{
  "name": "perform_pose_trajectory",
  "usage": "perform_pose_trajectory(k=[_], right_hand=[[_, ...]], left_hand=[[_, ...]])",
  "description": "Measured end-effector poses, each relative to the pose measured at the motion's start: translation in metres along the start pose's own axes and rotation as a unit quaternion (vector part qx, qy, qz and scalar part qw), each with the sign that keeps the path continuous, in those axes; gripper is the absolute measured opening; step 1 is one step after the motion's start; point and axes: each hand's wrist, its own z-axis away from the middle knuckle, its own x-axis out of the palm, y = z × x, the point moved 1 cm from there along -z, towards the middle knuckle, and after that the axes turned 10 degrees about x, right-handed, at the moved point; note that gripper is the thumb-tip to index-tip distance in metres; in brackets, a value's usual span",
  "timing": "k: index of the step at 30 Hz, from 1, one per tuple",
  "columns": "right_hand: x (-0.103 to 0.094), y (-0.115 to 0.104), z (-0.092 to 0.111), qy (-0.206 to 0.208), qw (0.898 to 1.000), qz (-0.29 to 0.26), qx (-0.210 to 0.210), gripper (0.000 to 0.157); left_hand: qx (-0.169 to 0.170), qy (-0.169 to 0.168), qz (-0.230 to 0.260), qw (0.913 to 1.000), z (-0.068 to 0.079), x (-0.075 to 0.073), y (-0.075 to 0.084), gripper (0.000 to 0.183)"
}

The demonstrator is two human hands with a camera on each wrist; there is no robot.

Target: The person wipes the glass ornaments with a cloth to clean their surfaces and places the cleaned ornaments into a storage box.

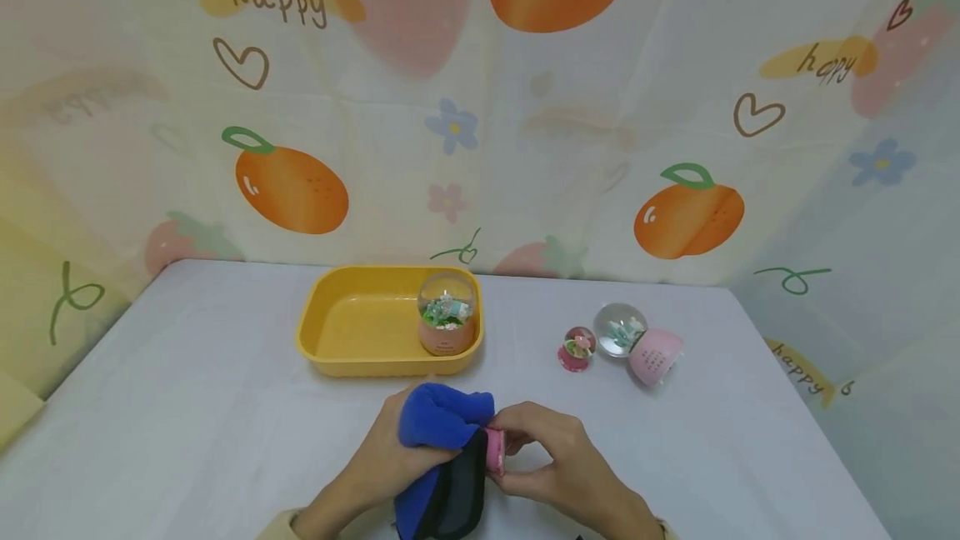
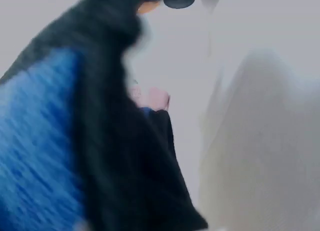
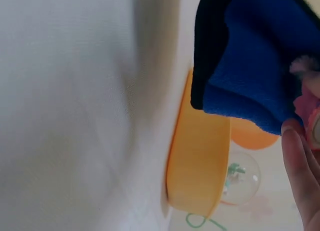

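My left hand [image 1: 392, 455] grips a blue cloth [image 1: 435, 423] with black edging, bunched around the far end of a small pink item. Only the pink base [image 1: 494, 452] sticks out of the cloth; whatever the cloth covers is hidden. The fingers and thumb of my right hand [image 1: 561, 455] pinch this base from the right. In the right wrist view, the pink base [image 3: 306, 108] shows beside the blue cloth [image 3: 260, 66], partly cut off by the frame. The left wrist view is mostly filled by blurred cloth [image 2: 40, 146].
Beyond the hands stands a yellow tray [image 1: 360, 323], with a pink-based snow globe [image 1: 447, 337] upright at its right end. On the table's right are a small snow globe [image 1: 577, 348] standing and a larger snow globe [image 1: 654, 355] lying on its side. A printed curtain [image 1: 525, 148] hangs behind.
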Motion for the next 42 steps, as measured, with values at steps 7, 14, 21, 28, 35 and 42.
perform_pose_trajectory(k=[7, 14, 21, 28, 35, 42], right_hand=[[0.0007, 0.0012, 0.002, 0.003, 1.0, -0.008, -0.023, 0.046], [-0.0019, 0.0002, 0.0025, 0.024, 0.997, 0.02, -0.069, 0.047], [-0.0023, -0.0007, 0.0016, 0.022, 0.996, 0.018, -0.086, 0.043], [-0.0007, 0.0, 0.0012, 0.026, 0.997, 0.015, -0.076, 0.046], [-0.0005, 0.0016, 0.001, 0.04, 0.997, 0.005, -0.059, 0.048], [-0.0013, 0.0021, 0.0012, 0.062, 0.998, 0.003, 0.009, 0.044]], left_hand=[[0.01, 0.028, -0.02, 0.9994, 0.0003, -0.0024, 0.0007, 0.033], [-0.062, -0.043, 0.074, 0.9944, -0.0035, -0.0059, 0.0012, 0.05], [-0.071, -0.085, 0.09, 0.9898, -0.0019, -0.0072, 0.0005, 0.049], [0.004, -0.01, 0.03, 0.9995, 0.0001, -0.0047, -0.0007, 0.036], [-0.043, 0.059, 0.009, 0.9973, -0.0014, -0.0037, 0.0009, 0.035], [-0.052, 0.029, 0.045, 0.9972, -0.0019, -0.0073, 0.0017, 0.044]])
